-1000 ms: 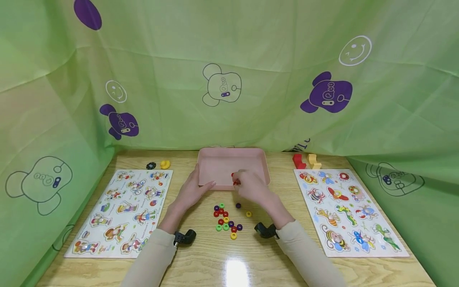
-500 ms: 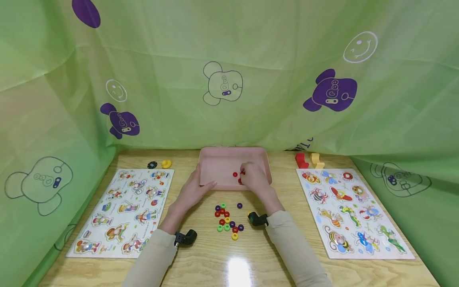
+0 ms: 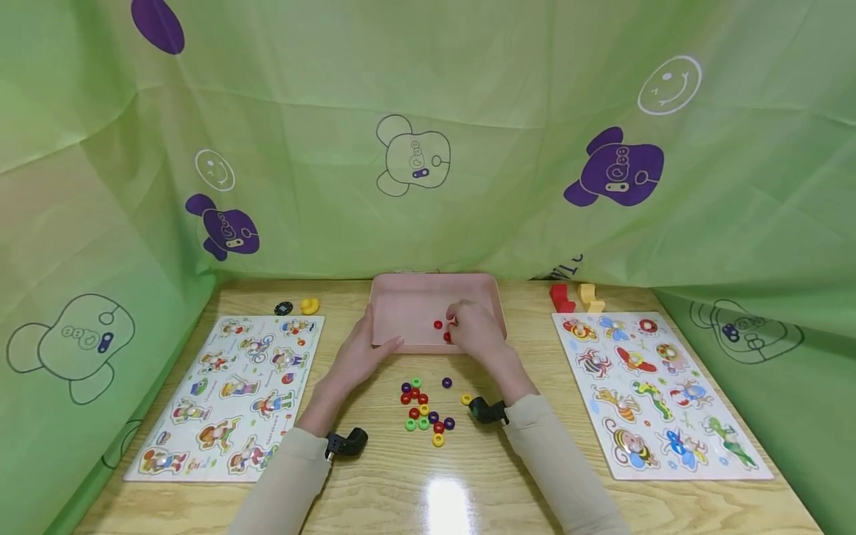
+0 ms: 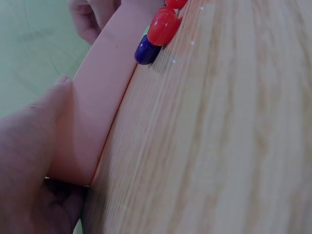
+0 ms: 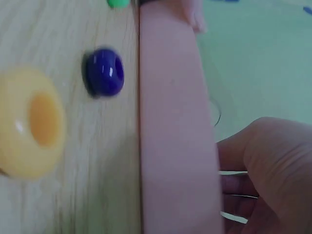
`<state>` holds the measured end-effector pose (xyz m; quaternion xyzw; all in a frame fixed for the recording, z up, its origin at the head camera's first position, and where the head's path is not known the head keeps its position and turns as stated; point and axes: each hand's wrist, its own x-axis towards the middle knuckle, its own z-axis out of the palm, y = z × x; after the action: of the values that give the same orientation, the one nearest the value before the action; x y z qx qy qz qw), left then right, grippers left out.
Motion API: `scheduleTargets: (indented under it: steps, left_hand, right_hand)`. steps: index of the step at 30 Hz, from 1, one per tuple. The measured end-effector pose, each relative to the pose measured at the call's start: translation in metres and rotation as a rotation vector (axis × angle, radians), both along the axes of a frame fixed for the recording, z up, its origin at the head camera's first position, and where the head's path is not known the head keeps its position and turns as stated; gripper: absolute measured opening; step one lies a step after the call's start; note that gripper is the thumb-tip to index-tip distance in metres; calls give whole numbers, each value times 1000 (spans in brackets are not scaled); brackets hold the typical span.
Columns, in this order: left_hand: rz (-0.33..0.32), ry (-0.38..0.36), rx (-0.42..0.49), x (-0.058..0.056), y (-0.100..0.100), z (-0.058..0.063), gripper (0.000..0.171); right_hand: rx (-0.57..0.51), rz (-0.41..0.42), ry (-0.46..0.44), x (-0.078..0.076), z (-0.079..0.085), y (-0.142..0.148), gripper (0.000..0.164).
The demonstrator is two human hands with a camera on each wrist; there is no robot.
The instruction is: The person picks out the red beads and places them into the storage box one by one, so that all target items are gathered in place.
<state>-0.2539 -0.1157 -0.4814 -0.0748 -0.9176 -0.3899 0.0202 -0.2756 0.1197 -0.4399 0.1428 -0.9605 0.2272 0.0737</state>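
Note:
My left hand [image 3: 357, 355] grips the left front corner of a pink tray [image 3: 408, 312], thumb along the front rim and fingers around the side; the left wrist view shows its thumb [image 4: 57, 95] at the rim. Inside the tray my right hand [image 3: 476, 331] is lowered with curled fingers, pinching a red bead that its fingertips mostly hide. Two more red beads, one nearer the middle [image 3: 438, 325] and one close to the front wall [image 3: 447, 336], lie beside those fingertips. In the right wrist view the tray's wall [image 5: 175, 122] covers the right fingertips.
Several red, green, purple and yellow beads [image 3: 423, 410] lie before the tray, with a purple bead [image 3: 446, 383] and a yellow bead [image 3: 466, 400] apart. Picture puzzle boards stand left [image 3: 224, 397] and right [image 3: 658, 394]. A yellow duck [image 3: 310, 305] and red block [image 3: 561, 298] sit farther back.
My right hand has moved slightly right inside the tray, leaving two red beads in plain view on its floor. My left hand has kept its hold on the tray.

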Motion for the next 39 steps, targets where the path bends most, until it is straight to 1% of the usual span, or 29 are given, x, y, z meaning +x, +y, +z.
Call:
scheduleTargets:
  steps: [2, 5, 8, 10, 14, 16, 19, 22, 24, 30, 35, 39]
  left_hand:
    - [0, -3, 4, 0, 0, 0, 99]
    - [3, -11, 11, 1, -1, 1, 99]
    - [7, -15, 15, 1, -1, 0, 100]
    - [6, -14, 14, 2, -2, 0, 100]
    - [0, 3, 5, 0, -1, 0, 99]
    - [-3, 4, -1, 0, -1, 1, 99]
    - [-2, -3, -8, 1, -1, 2, 99]
    - [3, -9, -6, 2, -1, 2, 100]
    - [3, -11, -2, 3, -1, 2, 99]
    - [10, -14, -6, 3, -1, 2, 99]
    - [14, -15, -6, 3, -1, 3, 99]
    - [7, -25, -1, 4, 0, 3, 99]
  right_hand:
    - [-8, 40, 19, 7, 6, -3, 12]
    - [-33, 130, 27, 20, 16, -9, 13]
    - [-28, 213, -5, 35, 26, -15, 14]
    - [-7, 266, -31, 45, 30, -18, 14]
    - [38, 361, -74, 63, 30, -24, 12]
    - [70, 409, -90, 70, 26, -26, 9]
    - [116, 459, -129, 77, 17, -28, 5]
    - [156, 481, -154, 82, 9, -29, 10]
    - [169, 481, -162, 84, 6, -30, 13]
    - [195, 472, -113, 87, 5, -33, 17]
    - [219, 475, -73, 89, 2, -37, 14]
    - [211, 468, -85, 89, 0, -37, 12]
